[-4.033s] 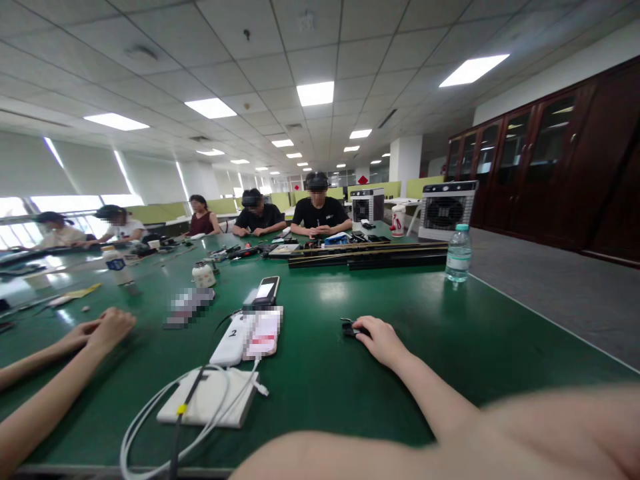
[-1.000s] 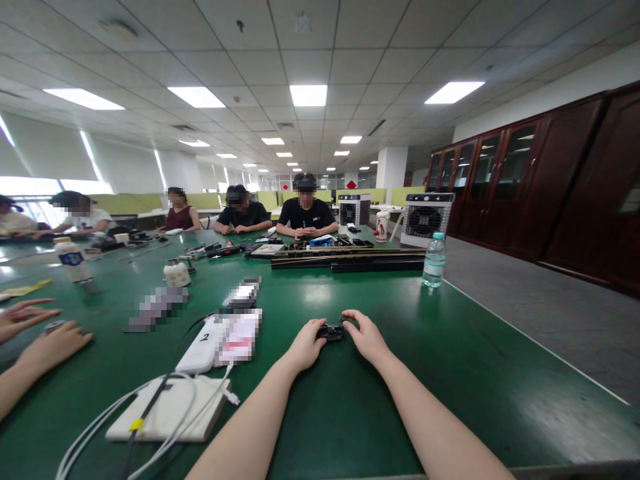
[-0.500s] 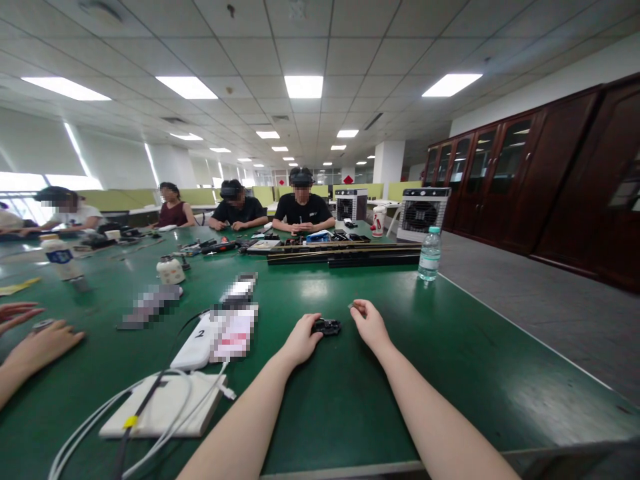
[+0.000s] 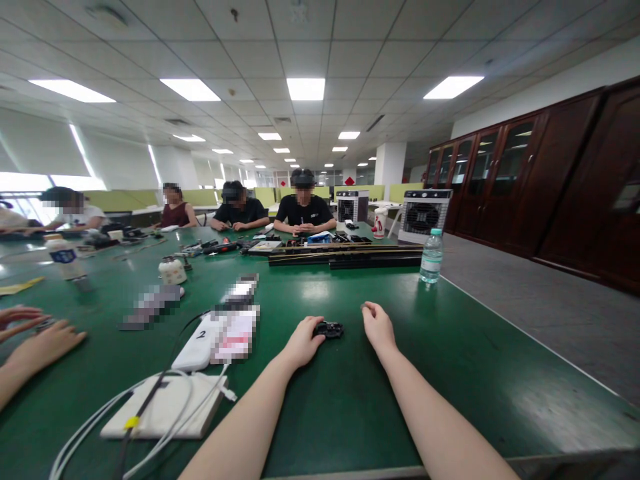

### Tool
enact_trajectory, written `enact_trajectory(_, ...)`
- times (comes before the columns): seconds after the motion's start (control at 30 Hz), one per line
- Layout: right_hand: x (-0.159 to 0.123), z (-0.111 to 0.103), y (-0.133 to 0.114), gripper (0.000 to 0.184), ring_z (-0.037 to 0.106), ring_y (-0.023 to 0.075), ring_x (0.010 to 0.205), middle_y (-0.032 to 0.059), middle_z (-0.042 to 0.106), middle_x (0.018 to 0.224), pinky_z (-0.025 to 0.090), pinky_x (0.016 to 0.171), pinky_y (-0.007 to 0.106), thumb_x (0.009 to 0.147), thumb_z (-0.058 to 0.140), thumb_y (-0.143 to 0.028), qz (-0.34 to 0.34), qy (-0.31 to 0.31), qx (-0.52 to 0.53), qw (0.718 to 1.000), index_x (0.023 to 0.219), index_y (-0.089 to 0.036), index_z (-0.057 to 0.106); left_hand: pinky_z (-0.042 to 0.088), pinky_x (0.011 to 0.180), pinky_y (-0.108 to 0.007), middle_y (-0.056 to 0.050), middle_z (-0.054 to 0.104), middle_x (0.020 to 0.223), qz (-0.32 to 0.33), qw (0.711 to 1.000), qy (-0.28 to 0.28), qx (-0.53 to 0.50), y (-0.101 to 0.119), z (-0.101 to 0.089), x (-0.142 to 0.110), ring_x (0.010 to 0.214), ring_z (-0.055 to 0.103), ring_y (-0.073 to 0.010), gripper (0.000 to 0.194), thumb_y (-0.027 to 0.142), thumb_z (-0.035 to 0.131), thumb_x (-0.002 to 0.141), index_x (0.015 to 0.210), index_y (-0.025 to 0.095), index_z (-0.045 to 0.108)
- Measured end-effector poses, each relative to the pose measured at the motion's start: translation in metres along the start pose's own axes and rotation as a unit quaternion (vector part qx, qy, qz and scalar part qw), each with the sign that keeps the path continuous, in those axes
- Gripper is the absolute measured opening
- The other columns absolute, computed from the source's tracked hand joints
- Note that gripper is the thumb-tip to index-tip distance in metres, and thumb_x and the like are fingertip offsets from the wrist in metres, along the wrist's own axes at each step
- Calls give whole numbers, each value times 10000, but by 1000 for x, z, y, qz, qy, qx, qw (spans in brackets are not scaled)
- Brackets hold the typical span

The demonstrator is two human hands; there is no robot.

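My left hand (image 4: 303,343) lies on the green table with its thumb and fingers closed on the left end of a small black plastic housing (image 4: 331,329). Uneven parts show on the housing's upper face; its exact kind is not clear. To the right of it, apart from the housing, my right hand (image 4: 379,327) is held in a pinch just over the table. A tiny greyish bit pokes out at those fingertips, too small to name.
Left of my arms are a white power bank (image 4: 194,343), a flat white box (image 4: 165,417) with cables over it, and a co-worker's hands (image 4: 43,340). A water bottle (image 4: 431,257) stands at the right edge, beside long black rails (image 4: 375,263). Several people sit across the table.
My right hand has moved a little to the right, away from the black housing, still pinched. The left hand keeps its hold on the housing.
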State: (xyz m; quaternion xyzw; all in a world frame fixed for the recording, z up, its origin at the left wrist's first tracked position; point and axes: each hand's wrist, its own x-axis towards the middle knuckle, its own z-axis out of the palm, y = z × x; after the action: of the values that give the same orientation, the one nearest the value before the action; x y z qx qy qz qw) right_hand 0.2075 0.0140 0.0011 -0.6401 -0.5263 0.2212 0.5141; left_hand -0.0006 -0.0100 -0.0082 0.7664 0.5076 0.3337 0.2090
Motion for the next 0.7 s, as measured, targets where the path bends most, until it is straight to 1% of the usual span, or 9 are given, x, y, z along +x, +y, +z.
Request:
enact_trajectory(0.1,0,-1,0,374,656,272,942,119,712,978,496,859,407,789,467,-429,9,8,0,1000,992,-177,655,367,1046,-374,-121,569,1210,-3,1000,0,-2,0,0,0,1154,521,-234,448,118,571,774,1221,142,551)
enact_trajectory(0.17,0,0,1,357,665,262,924,116,717,968,508,843,393,788,488,-443,4,10,8,1000,972,-185,652,372,1042,-377,-108,576,1201,0,1000,1,-6,0,0,-1,1146,525,-230,441,119,573,772,1211,163,560)
enact_trajectory(0.23,-2,2,1,356,667,251,926,118,716,980,516,841,380,781,516,-447,-12,-3,25,1000,984,-182,641,374,1040,-376,-104,579,1195,4,1000,3,-8,0,0,-1,1142,526,-226,438,117,572,771,1206,169,564)
enact_trajectory(0.33,-4,7,2,366,663,241,946,124,707,1012,519,853,374,768,555,-429,-53,-32,59,996,1020,-173,622,376,1037,-374,-106,583,1186,6,1000,7,-6,0,0,-1,1131,529,-225,440,113,575,764,1201,162,567)
enact_trajectory(0.47,-7,12,2,329,657,230,948,108,704,1019,508,878,395,791,533,-394,-114,-63,66,989,1019,-176,625,393,1017,-375,-92,593,1165,9,1000,9,-4,-1,0,-1,1112,537,-225,436,119,582,759,1191,181,576)
enact_trajectory(0.57,-10,11,-1,320,642,222,967,93,698,1032,490,905,398,814,508,-374,-149,-89,46,984,1042,-185,629,402,1009,-380,-91,596,1159,14,1000,8,-4,-2,1,0,1108,538,-227,434,122,583,761,1190,181,575)
enact_trajectory(0.7,-17,9,-10,297,612,215,1009,77,689,1052,457,943,394,825,499,-317,-195,-122,-9,973,1058,-197,639,397,1013,-386,-102,597,1161,21,1000,11,3,-4,2,0,1108,534,-233,416,120,592,761,1174,165,581)
